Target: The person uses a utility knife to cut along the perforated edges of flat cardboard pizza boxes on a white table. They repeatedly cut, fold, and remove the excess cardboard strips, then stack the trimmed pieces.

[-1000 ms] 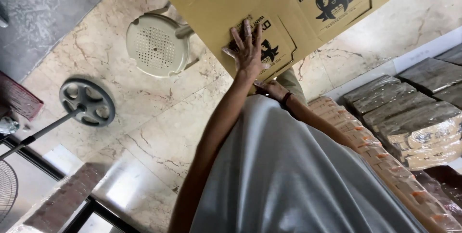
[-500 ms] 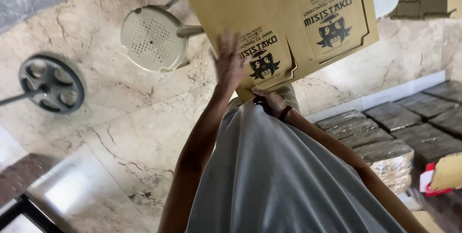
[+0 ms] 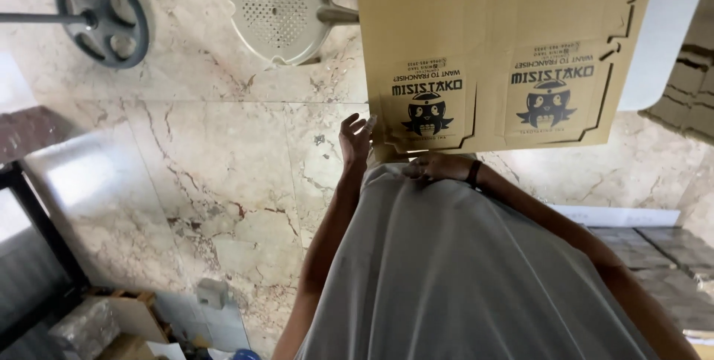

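Seen from the head camera, looking down my grey shirt (image 3: 461,271), which fills the lower centre of the frame. My left hand (image 3: 355,137), at mid-frame, is raised with fingers (image 3: 349,120) spread and loose; its grip is released, and the fingertips lie at the lower left corner of the flat cardboard sheet (image 3: 491,40), whether touching or just short of it I cannot tell. My right hand (image 3: 437,166), with a dark band (image 3: 473,172) at the wrist, sits just under the sheet's lower edge at centre frame; its grip appears clenched on that edge, though the fingers are partly hidden. The cardboard sheet, an unfolded brown box blank with two dark printed emblems, occupies the upper centre and upper right of the frame. Beneath everything lies a marble floor (image 3: 208,152). A round perforated stool (image 3: 277,9) stands at upper centre, just left of the sheet; a dark spoked wheel-shaped base (image 3: 103,12) lies at upper left. Stacked wrapped bundles (image 3: 669,256) lie at lower right.
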